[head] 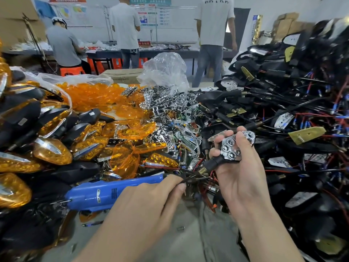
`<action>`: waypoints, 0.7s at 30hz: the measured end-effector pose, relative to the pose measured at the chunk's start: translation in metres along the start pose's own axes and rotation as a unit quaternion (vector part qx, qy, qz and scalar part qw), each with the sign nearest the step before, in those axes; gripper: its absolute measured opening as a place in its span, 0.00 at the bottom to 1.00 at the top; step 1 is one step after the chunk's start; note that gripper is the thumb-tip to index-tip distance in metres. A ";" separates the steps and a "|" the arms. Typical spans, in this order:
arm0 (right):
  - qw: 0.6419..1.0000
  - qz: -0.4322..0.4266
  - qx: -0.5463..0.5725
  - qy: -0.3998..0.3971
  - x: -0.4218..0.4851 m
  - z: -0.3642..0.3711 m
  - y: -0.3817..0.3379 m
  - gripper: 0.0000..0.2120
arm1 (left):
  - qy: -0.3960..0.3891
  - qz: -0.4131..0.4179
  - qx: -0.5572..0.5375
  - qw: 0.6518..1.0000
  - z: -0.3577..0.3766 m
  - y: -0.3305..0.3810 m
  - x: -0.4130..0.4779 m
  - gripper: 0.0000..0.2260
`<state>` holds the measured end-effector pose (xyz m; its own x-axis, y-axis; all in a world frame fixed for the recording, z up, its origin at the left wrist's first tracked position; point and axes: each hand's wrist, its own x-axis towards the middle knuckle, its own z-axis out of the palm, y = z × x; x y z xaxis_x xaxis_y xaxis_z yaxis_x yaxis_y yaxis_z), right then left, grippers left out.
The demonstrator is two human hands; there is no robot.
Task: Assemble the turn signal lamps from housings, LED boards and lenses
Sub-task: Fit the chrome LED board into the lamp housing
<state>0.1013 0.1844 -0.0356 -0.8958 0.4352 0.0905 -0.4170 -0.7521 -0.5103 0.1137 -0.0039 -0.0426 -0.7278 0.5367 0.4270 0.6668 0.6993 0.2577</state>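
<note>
Cluttered bench: right hand (239, 167) grips housing (231, 148); left hand (151, 201) seemingly pinches wires (196, 178).

You can read little here: the red sign (144, 43) on the far bench shows the characters 不含税板, though blurred. The wall posters (150, 12) and the label on the blue tool (105, 193) carry print too small to make out.

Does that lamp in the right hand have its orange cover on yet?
Not yet. The lamp in the right hand shows its bare silver reflector cups, with no orange cover over them.
</note>
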 end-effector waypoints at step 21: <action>0.999 0.026 -0.006 -0.044 -0.012 0.008 0.015 0.08 | -0.072 -0.061 -0.036 0.995 0.007 0.011 -0.002 0.19</action>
<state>0.1050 0.1642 -0.0374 -0.9260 0.3512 0.1383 -0.3691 -0.7659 -0.5264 0.1216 0.0064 -0.0462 -0.8161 0.5157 0.2610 0.5780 0.7302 0.3644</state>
